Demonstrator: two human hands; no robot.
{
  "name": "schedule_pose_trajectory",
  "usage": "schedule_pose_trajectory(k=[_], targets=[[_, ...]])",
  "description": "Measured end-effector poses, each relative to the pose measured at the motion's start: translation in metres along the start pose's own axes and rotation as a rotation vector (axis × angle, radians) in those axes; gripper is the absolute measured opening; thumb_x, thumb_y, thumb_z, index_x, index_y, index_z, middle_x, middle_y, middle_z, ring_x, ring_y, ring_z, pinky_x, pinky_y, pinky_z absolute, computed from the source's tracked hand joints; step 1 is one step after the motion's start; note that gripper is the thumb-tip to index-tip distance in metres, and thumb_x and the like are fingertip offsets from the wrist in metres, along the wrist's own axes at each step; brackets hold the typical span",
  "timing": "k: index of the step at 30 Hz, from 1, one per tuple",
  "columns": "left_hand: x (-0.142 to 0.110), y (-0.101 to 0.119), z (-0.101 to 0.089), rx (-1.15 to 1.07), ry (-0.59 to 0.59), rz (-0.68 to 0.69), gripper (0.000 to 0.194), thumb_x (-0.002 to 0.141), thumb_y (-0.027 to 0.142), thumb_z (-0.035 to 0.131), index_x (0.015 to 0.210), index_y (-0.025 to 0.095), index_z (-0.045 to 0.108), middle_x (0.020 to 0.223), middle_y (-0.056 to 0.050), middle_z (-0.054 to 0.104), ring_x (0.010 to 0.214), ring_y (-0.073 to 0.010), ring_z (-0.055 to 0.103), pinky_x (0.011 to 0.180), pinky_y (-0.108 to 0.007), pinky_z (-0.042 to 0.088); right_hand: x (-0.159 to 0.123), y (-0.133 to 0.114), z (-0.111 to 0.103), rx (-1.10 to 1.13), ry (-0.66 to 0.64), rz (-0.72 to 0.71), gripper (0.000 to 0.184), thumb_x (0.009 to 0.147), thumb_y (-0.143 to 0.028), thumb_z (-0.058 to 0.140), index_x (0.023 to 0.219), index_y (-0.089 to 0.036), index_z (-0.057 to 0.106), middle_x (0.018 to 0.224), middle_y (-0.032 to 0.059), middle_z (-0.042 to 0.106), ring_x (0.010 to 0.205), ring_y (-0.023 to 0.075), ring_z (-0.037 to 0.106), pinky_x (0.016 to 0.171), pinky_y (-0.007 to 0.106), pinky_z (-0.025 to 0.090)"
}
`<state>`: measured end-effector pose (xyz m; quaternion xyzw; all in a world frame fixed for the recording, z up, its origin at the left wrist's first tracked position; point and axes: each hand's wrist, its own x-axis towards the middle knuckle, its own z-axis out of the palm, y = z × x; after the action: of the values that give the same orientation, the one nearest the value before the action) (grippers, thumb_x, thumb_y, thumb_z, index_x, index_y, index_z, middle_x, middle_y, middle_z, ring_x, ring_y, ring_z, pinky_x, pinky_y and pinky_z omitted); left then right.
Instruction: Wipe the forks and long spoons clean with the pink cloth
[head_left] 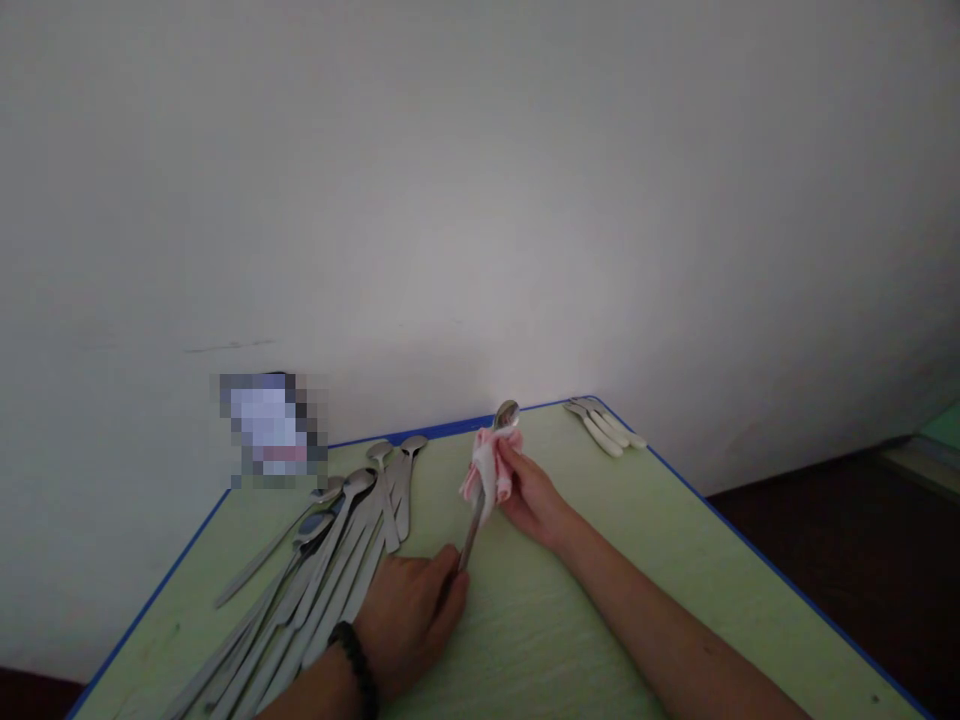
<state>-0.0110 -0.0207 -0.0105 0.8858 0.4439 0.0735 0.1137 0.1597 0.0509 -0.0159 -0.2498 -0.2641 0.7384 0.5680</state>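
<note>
My left hand [412,610], with a dark braided band at the wrist, is closed round the handle end of a metal spoon [507,412]. The spoon tilts up and away, its bowl pointing toward the wall. Around its upper handle, just below the bowl, wraps a pink and white cloth [487,468]. My right hand [529,495] pinches this cloth against the spoon from the right. Left of my left hand lies a spread pile of long metal spoons [322,570], partly hidden by that hand and forearm.
Several white-handled forks [606,428] lie at the table's far right corner. A blurred-out phone-like object [270,425] stands at the far left corner by the wall [480,200]. The pale green table [540,620] has a blue edge; dark floor shows at right.
</note>
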Motion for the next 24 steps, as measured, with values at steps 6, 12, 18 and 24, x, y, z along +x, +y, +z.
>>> schedule_pose_trajectory(k=[6,12,18,24], targets=[[-0.002,-0.003,0.002,-0.049,-0.01,0.02,0.031,0.094,0.029,0.025,0.077,0.02,0.049,0.063,-0.001,0.063,0.056,-0.0172,0.061,0.053,-0.026,0.034,0.011,-0.003,-0.01,0.246,0.119,-0.132,0.017,0.077,-0.033,0.061,0.086,-0.019,0.064,0.076,-0.0026,0.067,0.068,0.0101,0.06,0.064,0.021,0.047],[-0.001,-0.003,0.001,-0.146,0.008,0.005,0.029,0.093,0.028,0.024,0.084,0.02,0.05,0.066,-0.001,0.064,0.06,-0.0163,0.061,0.056,-0.024,0.036,0.01,0.0,-0.01,0.069,0.1,-0.143,0.024,0.072,-0.036,0.066,0.084,-0.015,0.064,0.071,0.001,0.067,0.068,0.0131,0.061,0.062,0.023,0.047],[-0.002,-0.003,0.0,-0.083,-0.004,0.004,0.031,0.093,0.03,0.024,0.076,0.02,0.047,0.062,-0.001,0.06,0.055,-0.0166,0.057,0.053,-0.025,0.031,0.005,-0.001,-0.006,0.018,0.116,-0.129,0.025,0.069,-0.038,0.069,0.075,-0.015,0.062,0.056,-0.0036,0.06,0.05,0.0078,0.052,0.054,0.021,0.044],[-0.003,-0.003,0.001,-0.199,0.03,-0.092,0.032,0.093,0.029,0.02,0.077,0.021,0.046,0.062,-0.001,0.059,0.058,-0.017,0.057,0.056,-0.025,0.032,0.007,-0.003,-0.006,0.021,0.104,-0.119,0.026,0.065,-0.036,0.072,0.075,-0.015,0.061,0.054,-0.005,0.059,0.047,0.0071,0.051,0.054,0.02,0.043]])
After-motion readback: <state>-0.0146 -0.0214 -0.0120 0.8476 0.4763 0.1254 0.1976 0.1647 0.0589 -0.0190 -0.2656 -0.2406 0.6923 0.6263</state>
